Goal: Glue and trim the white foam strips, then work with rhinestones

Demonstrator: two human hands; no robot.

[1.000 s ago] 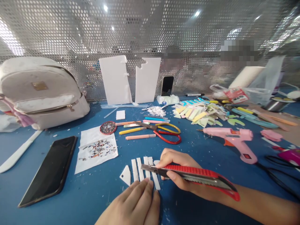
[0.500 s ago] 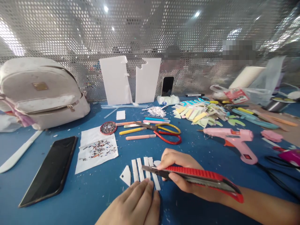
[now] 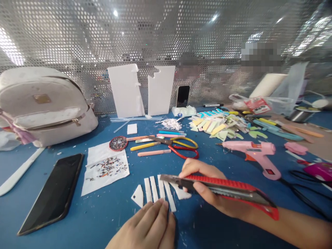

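My right hand (image 3: 207, 168) grips a red utility knife (image 3: 230, 190), its blade end pointing left above the thin white strips (image 3: 148, 189). Several of these strips lie side by side on the blue table. At their left end is a white triangular piece (image 3: 138, 196) with a dark dot, like a fish's head. A wider white piece (image 3: 182, 192) sits at the right end, partly under the knife and my right hand. My left hand (image 3: 146, 226) rests flat, fingers stretched together, with the fingertips at the near ends of the strips.
Scissors (image 3: 181, 147) and several markers (image 3: 153, 153) lie beyond the strips. A pink glue gun (image 3: 249, 148) with a black cord is on the right. To the left are a phone (image 3: 52, 193), a paper sheet with bits (image 3: 89, 183) and a backpack (image 3: 49, 103). Paper scraps (image 3: 220, 124) are piled behind.
My right hand and the knife have shifted slightly up and right, turning a little. More of the wide white piece at the right end now shows. My left hand stays in place; the view has shifted slightly.
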